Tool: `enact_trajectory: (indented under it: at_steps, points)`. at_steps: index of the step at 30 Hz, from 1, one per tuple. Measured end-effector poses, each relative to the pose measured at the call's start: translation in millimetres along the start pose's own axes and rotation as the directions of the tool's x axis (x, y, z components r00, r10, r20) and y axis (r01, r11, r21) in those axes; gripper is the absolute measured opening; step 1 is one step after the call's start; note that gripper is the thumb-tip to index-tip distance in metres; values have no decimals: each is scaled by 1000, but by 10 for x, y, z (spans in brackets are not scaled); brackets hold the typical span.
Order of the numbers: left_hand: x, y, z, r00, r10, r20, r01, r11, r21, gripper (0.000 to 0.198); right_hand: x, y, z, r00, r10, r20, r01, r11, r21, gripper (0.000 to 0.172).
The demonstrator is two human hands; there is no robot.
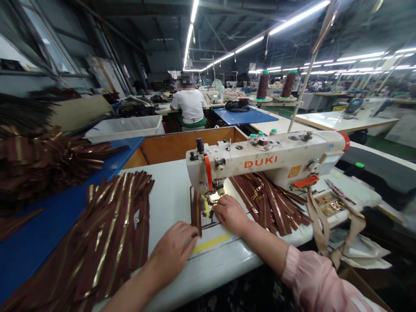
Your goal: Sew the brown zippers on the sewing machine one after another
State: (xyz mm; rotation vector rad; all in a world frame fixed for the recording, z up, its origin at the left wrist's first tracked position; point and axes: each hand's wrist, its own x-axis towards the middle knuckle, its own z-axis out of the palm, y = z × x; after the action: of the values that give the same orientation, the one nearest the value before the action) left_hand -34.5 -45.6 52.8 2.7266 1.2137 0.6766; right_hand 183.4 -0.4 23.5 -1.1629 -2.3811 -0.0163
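Observation:
A brown zipper strip [196, 212] with metal teeth lies on the sewing machine bed, left of the needle. My left hand [173, 248] is closed at its near end, thumb and forefinger on the strip. Beside the presser foot [214, 198] of the sewing machine [263, 162], my right hand [231, 215] is closed, fingertips pressed together and pointing down. What those fingertips hold, if anything, is hidden. A spread of brown zippers [120, 225] lies to the left of my left hand. More brown zippers with gold sliders [269, 201] lie under the machine arm, beyond my right hand.
Scissors [339, 190] and a small tray of metal parts [329, 206] are at the right end. Beige strips [320, 229] hang over the edge there. A large zipper heap [39, 167] sits on the blue surface at left. A person in white [190, 106] sits ahead.

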Motion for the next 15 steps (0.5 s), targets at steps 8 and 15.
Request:
enact_trajectory:
  at_steps: [8, 15]
  points:
    - [196, -183, -136, 986, 55, 158, -72, 992, 105, 39, -115, -87, -33, 998, -45, -38, 47, 998, 37, 19]
    - [407, -96, -232, 933, 70, 354, -127, 982, 141, 21, -516, -295, -92, 994, 29, -105, -2, 969, 247, 20]
